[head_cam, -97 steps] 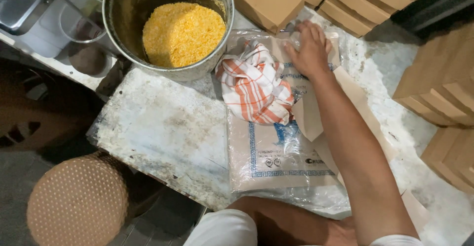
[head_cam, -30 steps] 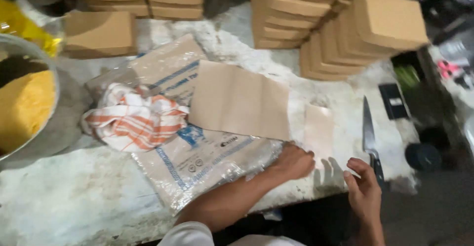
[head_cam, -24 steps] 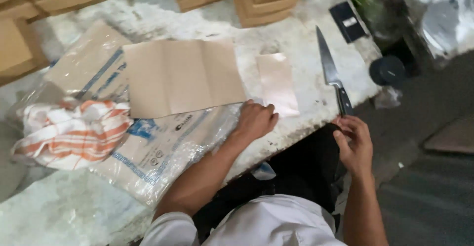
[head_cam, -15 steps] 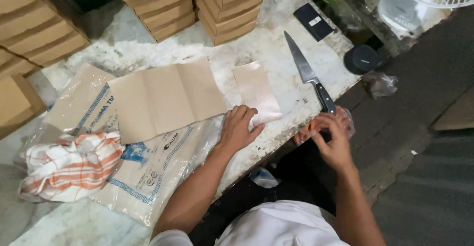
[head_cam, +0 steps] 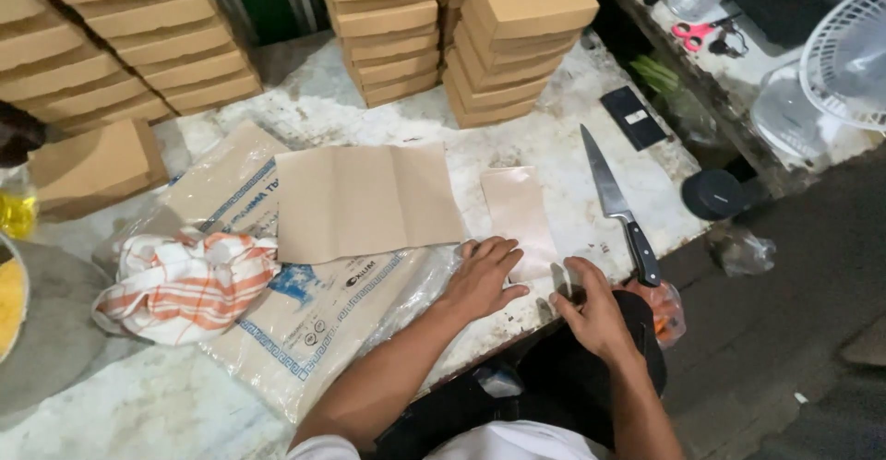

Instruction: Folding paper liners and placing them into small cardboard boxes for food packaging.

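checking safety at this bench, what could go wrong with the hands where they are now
The right hand rests at the table edge just beside the black-handled kitchen knife; a careless reach could meet its bare blade. The left hand presses the small pale paper sheet, which might crease or slide.

a cloth point(head_cam: 185, 280) is being shown in white, crossed by orange-red stripes. a pale pinkish-tan tone is being shown by the small paper sheet point(head_cam: 519, 215); a flatter brown-tan is being shown by the larger creased sheet point(head_cam: 365, 200). the plastic sack point(head_cam: 318, 317) is being seen as clear over white, printed with blue lines and a blue patch. the knife point(head_cam: 616, 203) is being marked by a silver-grey blade and a black handle. kraft brown is being worn by the stacked boxes point(head_cam: 503, 31). the tabletop point(head_cam: 572, 128) is being seen as mottled white and grey. pink handles are being shown by the scissors point(head_cam: 694, 30). a white tone is being shown by the fan grille point(head_cam: 849, 54).
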